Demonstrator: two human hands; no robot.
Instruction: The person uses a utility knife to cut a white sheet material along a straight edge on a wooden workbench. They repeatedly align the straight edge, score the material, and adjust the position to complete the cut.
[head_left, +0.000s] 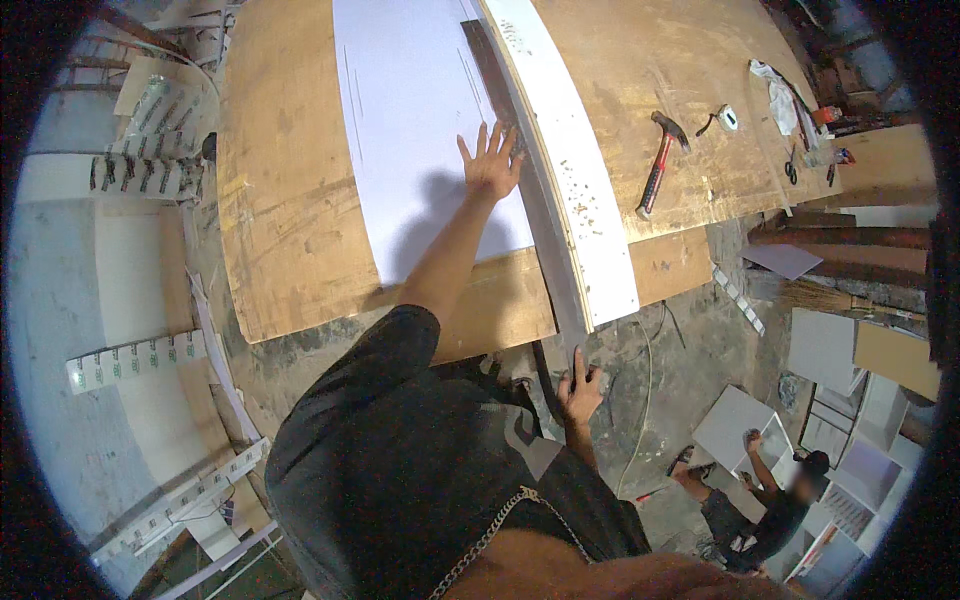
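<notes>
My left hand (pixel 492 168) lies with spread fingers on a large white sheet (pixel 410 130), its fingertips against a long dark-grey strip (pixel 484 65). That strip runs along the left side of a long white board (pixel 590 210) with a raw wooden edge and many small specks. Just beyond the table's near edge, my right hand (pixel 580 392) is by the strip's near end (pixel 567 318), index finger stretched out, other fingers partly bent. I see nothing held in it. Whether the fingertip touches the strip, I cannot tell.
On the plywood table (pixel 285 230) lie a claw hammer (pixel 660 165), a tape measure (pixel 727 118) and scissors (pixel 791 167). At lower right, a person (pixel 765 510) sits on the floor beside a white panel box (pixel 740 430). A cable (pixel 648 400) crosses the floor.
</notes>
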